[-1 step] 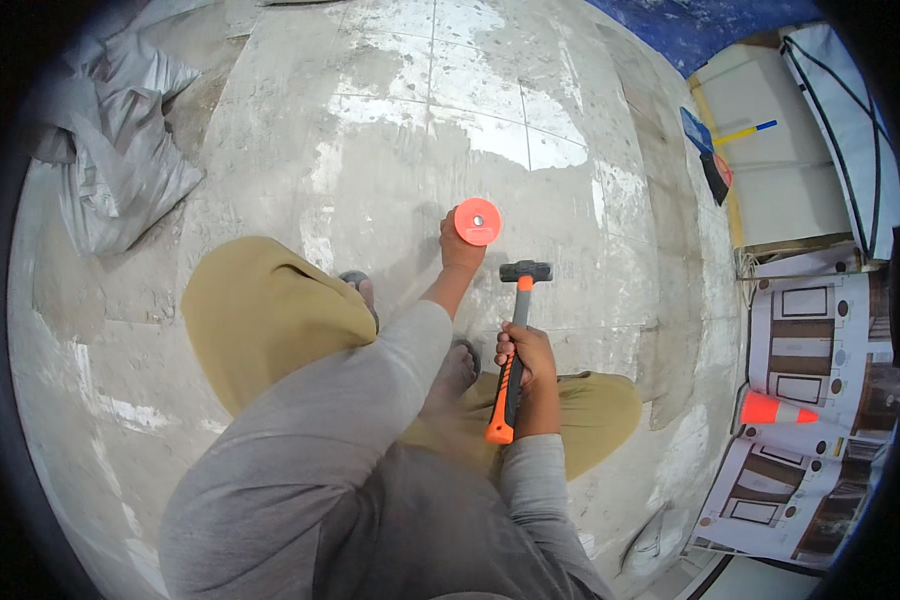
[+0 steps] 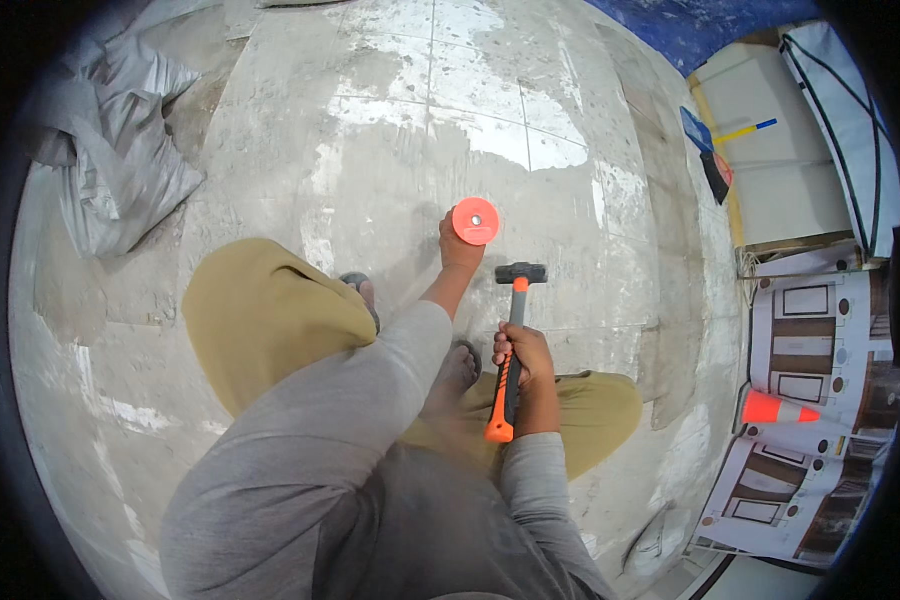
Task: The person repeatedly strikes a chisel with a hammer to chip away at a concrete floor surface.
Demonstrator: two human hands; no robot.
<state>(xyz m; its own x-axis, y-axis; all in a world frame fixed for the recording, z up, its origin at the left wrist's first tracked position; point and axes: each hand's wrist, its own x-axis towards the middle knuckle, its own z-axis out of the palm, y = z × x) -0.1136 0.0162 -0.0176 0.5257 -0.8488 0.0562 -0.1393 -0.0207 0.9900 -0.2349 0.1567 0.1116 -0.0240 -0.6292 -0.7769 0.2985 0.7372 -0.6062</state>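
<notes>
Orange and round, a disc (image 2: 476, 231) with a small metal centre faces up in the head view, in the middle of the scene over the worn grey floor (image 2: 370, 160). The left hand (image 2: 456, 250) is at its near left edge; most of its fingers are hidden beneath the disc, so I cannot tell how they close. To the right, the right hand (image 2: 532, 356) has its fingers wrapped round the handle of a hammer (image 2: 520, 303), whose dark head points away from the person, just right of the disc and a little nearer, apart from it. The handle's orange end lies over the near side. Tan trousers (image 2: 270, 315) cover the bent legs. Far left lies a crumpled white sheet (image 2: 135, 170); at the right is an orange and white cone (image 2: 770, 408).
</notes>
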